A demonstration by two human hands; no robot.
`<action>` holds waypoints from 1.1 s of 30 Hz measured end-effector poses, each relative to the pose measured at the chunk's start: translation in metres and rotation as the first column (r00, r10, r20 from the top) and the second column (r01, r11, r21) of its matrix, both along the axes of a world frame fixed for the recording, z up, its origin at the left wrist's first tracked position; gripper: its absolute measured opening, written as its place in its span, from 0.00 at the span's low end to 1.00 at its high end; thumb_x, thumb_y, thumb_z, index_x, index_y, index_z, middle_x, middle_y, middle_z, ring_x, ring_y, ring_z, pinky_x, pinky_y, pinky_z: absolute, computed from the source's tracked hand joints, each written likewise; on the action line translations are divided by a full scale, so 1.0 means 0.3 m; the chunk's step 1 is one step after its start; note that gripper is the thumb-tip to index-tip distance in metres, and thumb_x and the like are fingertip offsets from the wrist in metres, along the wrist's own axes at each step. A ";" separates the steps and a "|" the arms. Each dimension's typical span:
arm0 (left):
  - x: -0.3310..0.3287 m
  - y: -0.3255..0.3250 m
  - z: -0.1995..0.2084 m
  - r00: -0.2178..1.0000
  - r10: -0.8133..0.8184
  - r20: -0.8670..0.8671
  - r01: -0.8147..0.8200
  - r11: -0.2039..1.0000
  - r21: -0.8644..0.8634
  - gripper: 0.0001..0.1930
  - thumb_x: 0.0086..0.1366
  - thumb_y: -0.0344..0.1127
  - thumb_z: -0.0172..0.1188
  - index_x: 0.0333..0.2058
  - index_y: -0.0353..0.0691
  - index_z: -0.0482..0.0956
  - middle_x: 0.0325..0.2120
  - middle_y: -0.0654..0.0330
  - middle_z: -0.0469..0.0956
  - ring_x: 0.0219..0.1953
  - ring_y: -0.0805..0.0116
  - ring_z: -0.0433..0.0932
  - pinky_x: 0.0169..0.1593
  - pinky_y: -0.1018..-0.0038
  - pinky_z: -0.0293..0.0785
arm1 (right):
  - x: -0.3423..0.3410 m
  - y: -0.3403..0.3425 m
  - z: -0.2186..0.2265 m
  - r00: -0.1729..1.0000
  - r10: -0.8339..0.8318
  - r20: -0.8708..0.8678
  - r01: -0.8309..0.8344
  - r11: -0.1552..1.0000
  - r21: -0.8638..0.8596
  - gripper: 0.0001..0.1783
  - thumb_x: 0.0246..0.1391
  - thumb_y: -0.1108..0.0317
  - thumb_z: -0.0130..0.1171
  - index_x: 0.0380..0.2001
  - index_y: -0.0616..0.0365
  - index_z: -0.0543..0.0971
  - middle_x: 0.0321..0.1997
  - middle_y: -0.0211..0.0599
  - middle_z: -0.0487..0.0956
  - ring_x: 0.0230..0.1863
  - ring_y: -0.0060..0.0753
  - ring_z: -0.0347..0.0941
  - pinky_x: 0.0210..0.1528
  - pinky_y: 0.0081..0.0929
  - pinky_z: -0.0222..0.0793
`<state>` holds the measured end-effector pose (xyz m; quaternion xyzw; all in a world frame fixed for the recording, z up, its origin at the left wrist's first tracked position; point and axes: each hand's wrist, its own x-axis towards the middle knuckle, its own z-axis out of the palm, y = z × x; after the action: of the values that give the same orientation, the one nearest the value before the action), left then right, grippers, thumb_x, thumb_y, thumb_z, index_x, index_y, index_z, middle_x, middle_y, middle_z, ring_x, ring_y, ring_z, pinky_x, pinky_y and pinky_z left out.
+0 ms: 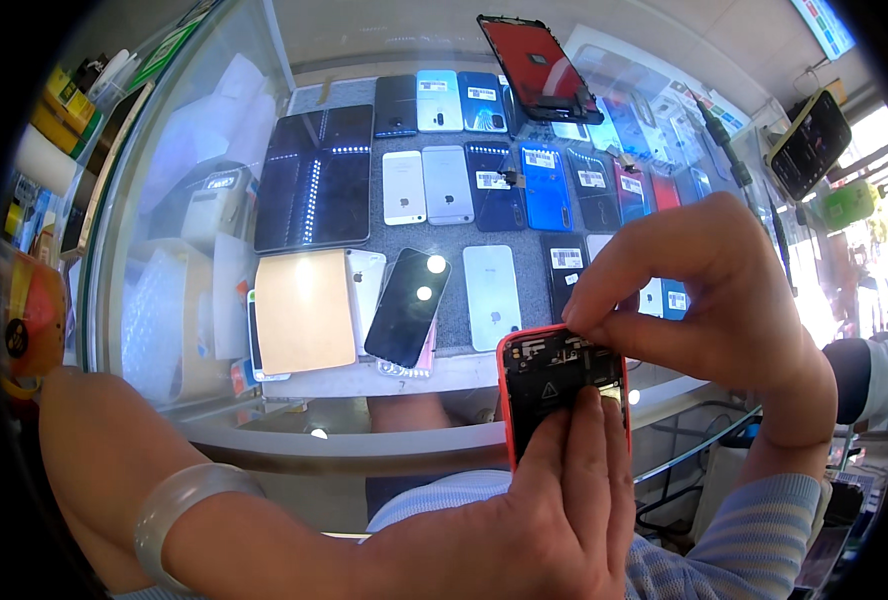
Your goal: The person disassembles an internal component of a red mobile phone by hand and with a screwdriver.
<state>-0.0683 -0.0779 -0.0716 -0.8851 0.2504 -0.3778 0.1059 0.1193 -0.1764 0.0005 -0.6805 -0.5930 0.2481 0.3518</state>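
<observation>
An opened phone with a red frame is tilted near the counter's front edge, its dark battery and inner parts showing. My left hand reaches in from the lower left, its fingers lying across the phone's inside and gripping it; its thumb is hidden. At the phone's top edge, my right hand pinches with thumb and index finger. Whether anything small sits between those fingertips cannot be made out. Farther off, on the glass, lies a black-edged phone screen part with a red back.
Under the glass counter, several phones stand in rows, beside a large dark tablet. A tan card and a black phone lie nearer. A screwdriver is at the right, near a propped phone.
</observation>
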 end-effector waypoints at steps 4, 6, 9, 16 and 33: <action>0.005 0.009 0.002 1.000 -0.018 -0.004 0.018 1.000 0.000 0.25 0.47 0.32 0.58 0.40 0.12 0.81 0.38 0.34 0.83 0.43 0.42 0.84 0.44 0.63 0.86 | 0.016 -0.009 -0.005 0.983 0.095 0.154 -0.115 0.985 0.125 0.10 0.41 0.81 0.72 0.30 0.60 0.87 0.31 0.38 0.86 0.31 0.30 0.84 0.31 0.23 0.77; 0.005 0.010 0.012 1.000 -0.016 0.000 0.016 1.000 -0.009 0.25 0.47 0.31 0.58 0.40 0.12 0.81 0.38 0.34 0.83 0.43 0.42 0.84 0.44 0.63 0.86 | 0.022 -0.021 -0.005 0.899 0.136 0.416 -0.253 0.937 0.240 0.10 0.39 0.78 0.73 0.30 0.59 0.87 0.30 0.37 0.84 0.28 0.29 0.81 0.28 0.23 0.74; 0.000 0.009 0.030 0.999 -0.019 -0.044 0.017 0.999 -0.046 0.23 0.49 0.30 0.58 0.39 0.12 0.81 0.38 0.33 0.83 0.43 0.42 0.84 0.43 0.63 0.86 | 0.023 -0.034 -0.015 0.794 0.124 0.595 -0.341 0.901 0.267 0.12 0.35 0.73 0.73 0.29 0.58 0.87 0.27 0.34 0.80 0.25 0.28 0.78 0.22 0.21 0.69; 0.008 0.011 0.007 1.000 -0.025 0.001 0.025 0.999 -0.041 0.22 0.51 0.30 0.59 0.40 0.12 0.80 0.39 0.32 0.82 0.43 0.41 0.84 0.43 0.61 0.86 | 0.036 -0.033 -0.044 0.718 0.113 0.687 -0.444 0.834 0.327 0.15 0.31 0.70 0.70 0.29 0.63 0.86 0.25 0.34 0.77 0.22 0.28 0.76 0.19 0.21 0.69; 0.006 0.008 -0.002 0.999 -0.032 0.008 0.032 0.995 -0.091 0.20 0.53 0.28 0.59 0.38 0.10 0.80 0.38 0.32 0.82 0.42 0.41 0.83 0.43 0.60 0.87 | 0.045 -0.028 -0.028 0.723 0.202 0.660 -0.471 0.843 0.258 0.15 0.34 0.72 0.70 0.30 0.65 0.86 0.28 0.38 0.79 0.23 0.31 0.77 0.22 0.24 0.72</action>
<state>-0.0666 -0.0755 -0.0721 -0.8836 0.2468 -0.3933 0.0602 0.1328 -0.1849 -0.0079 -0.5114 -0.8281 -0.0533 0.2233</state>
